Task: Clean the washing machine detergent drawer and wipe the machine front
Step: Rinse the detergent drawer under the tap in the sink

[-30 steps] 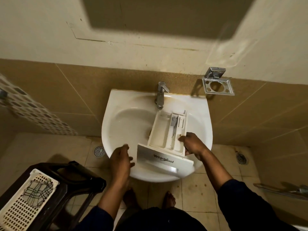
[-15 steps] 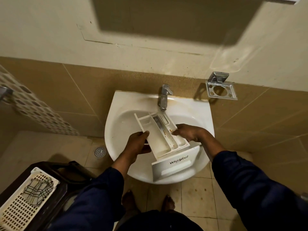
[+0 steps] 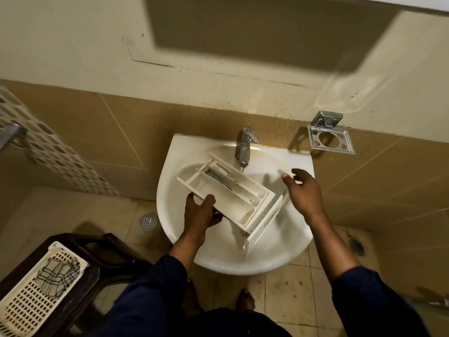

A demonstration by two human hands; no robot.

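Single view only, head-worn wide-angle camera, looking steeply down and forward from above a wall-mounted sink (image 3: 286, 259) that sits centre frame, with the tap (image 3: 245, 147) at the far side and tiled wall above it. Close range: both forearms enter from the bottom edge, left hand (image 3: 200, 215) and right hand (image 3: 305, 190) over the basin at mid-frame, bare feet and floor tiles visible directly below, so the lens is nearly overhead of the person's own stance. Wide-angle bowing at the edges takes in a slatted basket (image 3: 29, 295) at lower left and a chrome holder (image 3: 331, 138) on the wall at upper right; no second view to compare overlap.
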